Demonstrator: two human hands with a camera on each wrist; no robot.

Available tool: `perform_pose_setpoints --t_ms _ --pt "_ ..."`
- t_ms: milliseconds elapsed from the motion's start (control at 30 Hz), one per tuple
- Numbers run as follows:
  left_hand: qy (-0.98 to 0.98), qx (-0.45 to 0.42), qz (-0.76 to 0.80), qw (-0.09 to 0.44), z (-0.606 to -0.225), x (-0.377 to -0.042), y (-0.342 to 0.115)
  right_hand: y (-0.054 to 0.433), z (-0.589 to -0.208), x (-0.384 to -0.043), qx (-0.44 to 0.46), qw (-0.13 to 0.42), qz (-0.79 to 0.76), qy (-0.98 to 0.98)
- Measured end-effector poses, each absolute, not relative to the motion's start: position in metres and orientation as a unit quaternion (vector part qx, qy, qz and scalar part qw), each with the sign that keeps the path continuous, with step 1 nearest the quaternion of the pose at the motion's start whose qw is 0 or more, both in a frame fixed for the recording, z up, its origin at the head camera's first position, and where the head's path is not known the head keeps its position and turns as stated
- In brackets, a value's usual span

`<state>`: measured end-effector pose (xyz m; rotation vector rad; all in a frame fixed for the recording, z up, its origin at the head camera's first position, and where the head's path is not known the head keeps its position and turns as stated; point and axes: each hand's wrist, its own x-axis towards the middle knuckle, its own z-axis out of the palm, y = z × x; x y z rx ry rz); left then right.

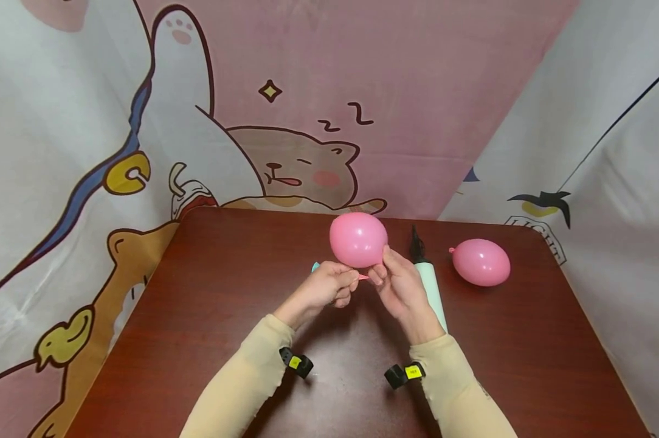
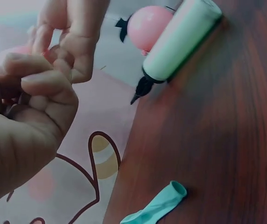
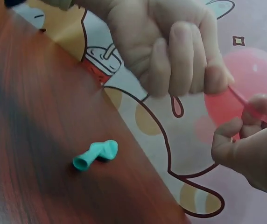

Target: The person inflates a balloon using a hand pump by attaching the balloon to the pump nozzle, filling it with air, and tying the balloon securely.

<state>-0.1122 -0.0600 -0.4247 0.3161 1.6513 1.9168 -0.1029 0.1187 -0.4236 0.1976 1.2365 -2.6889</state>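
Both hands hold an inflated pink balloon (image 1: 358, 239) above the table's far half. With curled fingers, the left hand (image 1: 331, 285) pinches the end of the balloon's neck (image 3: 238, 95), which is drawn out thin between the hands. At the balloon's lower right side, the right hand (image 1: 400, 286) grips the base of the neck with thumb and fingers. Much of the balloon is hidden behind the hands in the left wrist view. A limp turquoise balloon (image 3: 96, 154) lies on the table beyond the left hand.
A pale green hand pump (image 1: 430, 292) with a black nozzle lies just right of the right hand. Farther right sits a second inflated pink balloon (image 1: 481, 262), its neck pointing left. The dark wooden table (image 1: 198, 316) ends at a printed cartoon curtain (image 1: 417, 91).
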Motion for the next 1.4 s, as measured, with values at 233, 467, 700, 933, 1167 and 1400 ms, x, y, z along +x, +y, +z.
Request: perform_pose_setpoints --t_ms 233,467,700,933,1167,1400 --pt "0.570 0.101 0.739 0.345 -0.417 -0.117 -0.068 0.114 -0.421 -0.096 -0.005 0.060 -0.865 0.498" --pt "0.634 0.133 0.706 0.286 -0.422 -0.114 -0.061 0.106 -0.418 -0.096 0.052 0.056 -0.895 0.440" --pt "0.721 0.100 0.669 0.151 -0.428 -0.105 -0.061 0.098 -0.418 -0.097 0.098 0.043 -0.901 0.420" --pt "0.790 0.123 0.600 -0.007 -0.430 -0.095 -0.054 0.093 -0.416 -0.097 0.116 0.037 -0.903 0.412" --pt "0.794 0.184 0.575 -0.064 -0.434 -0.089 -0.043 0.091 -0.413 -0.098 0.094 0.008 -0.912 0.400" --pt "0.529 0.062 0.819 0.213 -0.430 -0.092 -0.038 0.088 -0.414 -0.095 0.068 0.002 -0.913 0.403"
